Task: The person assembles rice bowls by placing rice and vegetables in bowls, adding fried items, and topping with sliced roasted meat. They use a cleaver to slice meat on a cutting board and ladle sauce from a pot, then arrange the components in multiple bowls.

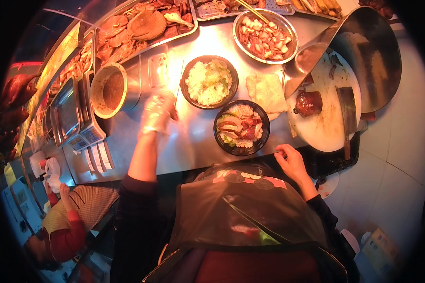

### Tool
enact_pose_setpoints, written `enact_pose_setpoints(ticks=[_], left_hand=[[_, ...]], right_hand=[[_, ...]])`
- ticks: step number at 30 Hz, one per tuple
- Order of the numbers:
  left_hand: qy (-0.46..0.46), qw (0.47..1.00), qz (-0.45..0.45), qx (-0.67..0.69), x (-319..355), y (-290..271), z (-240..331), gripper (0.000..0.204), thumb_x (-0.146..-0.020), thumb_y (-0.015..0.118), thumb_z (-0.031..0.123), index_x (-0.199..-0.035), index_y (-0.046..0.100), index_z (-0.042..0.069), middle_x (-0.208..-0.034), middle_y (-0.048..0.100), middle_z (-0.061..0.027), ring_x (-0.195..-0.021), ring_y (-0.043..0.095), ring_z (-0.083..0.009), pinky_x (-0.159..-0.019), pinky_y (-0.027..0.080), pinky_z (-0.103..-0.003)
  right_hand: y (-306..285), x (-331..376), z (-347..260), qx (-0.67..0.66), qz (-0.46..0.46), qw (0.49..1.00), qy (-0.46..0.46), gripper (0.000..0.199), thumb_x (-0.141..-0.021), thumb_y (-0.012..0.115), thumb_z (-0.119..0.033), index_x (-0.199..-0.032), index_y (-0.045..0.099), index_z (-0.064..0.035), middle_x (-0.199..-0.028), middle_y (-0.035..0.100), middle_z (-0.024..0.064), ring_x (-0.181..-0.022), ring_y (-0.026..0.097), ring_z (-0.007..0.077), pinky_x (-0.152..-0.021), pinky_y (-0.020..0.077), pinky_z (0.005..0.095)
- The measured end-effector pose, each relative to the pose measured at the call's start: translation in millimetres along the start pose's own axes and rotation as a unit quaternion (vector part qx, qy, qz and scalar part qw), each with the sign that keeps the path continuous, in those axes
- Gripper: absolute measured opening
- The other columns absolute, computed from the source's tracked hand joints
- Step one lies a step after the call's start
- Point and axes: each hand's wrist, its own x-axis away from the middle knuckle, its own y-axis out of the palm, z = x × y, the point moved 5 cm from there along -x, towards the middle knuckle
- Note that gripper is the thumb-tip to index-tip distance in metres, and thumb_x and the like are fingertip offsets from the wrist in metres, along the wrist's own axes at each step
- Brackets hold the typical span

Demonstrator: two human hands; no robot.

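Observation:
My left hand (158,112), in a clear plastic glove, is over the metal counter, left of two black bowls. Motion smears its fingers, so I cannot tell whether they grip anything; a thin bright line shows beside them. The upper bowl (182,85) holds white rice (204,89) and pale green vegetables. In the lower bowl (220,145), sliced reddish-brown meat (243,128) lies on rice and greens. My bare right hand (292,164) is at the counter's front edge, right of the lower bowl and apart from it, its fingers loosely curled in with nothing visible in them.
A round white cutting board (323,134) bears a cleaver (347,111) and a dark roasted piece. Behind stands a steel bowl (238,47) of cut meat with chopsticks. A sauce tub (123,106) and stacked trays (63,113) are left. A person (78,212) is at lower left.

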Motion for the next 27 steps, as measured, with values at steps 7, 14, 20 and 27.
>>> enact_pose_setpoints(ticks=[7,14,20,27], left_hand=[[0.003,0.974,-0.207,-0.089,90,140,-42,0.014,-0.085,0.062,0.016,-0.094,0.057,0.006,-0.074,0.057,-0.0044,-0.071,0.058,-0.011,-0.061,0.048,-0.027],[0.261,0.921,-0.123,-0.262,111,173,-57,0.025,-0.071,0.059,-0.004,-0.093,0.062,0.007,-0.089,0.061,-0.0117,-0.088,0.059,-0.0306,-0.079,0.048,-0.037],[0.264,0.884,-0.083,-0.377,131,173,-70,0.022,-0.073,0.061,-0.005,-0.091,0.062,0.008,-0.1,0.061,-0.0122,-0.096,0.059,-0.0313,-0.085,0.048,-0.037],[0.099,0.995,-0.015,0.025,118,159,-97,0.028,-0.085,0.054,-0.007,-0.112,0.053,-0.001,-0.111,0.06,-0.0102,-0.107,0.056,-0.019,-0.094,0.045,-0.029]], right_hand=[[0,30,29,0.024,-0.039,0.999,-0.026,0.019,-0.079,0.065,-0.013,-0.096,0.061,-0.0045,-0.077,0.059,0.0081,-0.067,0.059,0.0209,-0.063,0.0483,0.0315],[-8,60,65,0.027,-0.038,0.998,-0.039,0.018,-0.079,0.064,-0.014,-0.095,0.061,-0.0053,-0.077,0.058,0.007,-0.066,0.059,0.0205,-0.063,0.0482,0.0314],[-15,66,79,0.027,-0.045,0.997,-0.054,0.018,-0.08,0.064,-0.012,-0.095,0.06,-0.0029,-0.077,0.058,0.008,-0.065,0.059,0.0195,-0.062,0.0474,0.0303],[-22,70,84,0.016,-0.056,0.997,-0.052,0.019,-0.08,0.064,-0.011,-0.096,0.06,-0.0014,-0.079,0.058,0.0084,-0.066,0.058,0.0188,-0.063,0.0472,0.0298]])
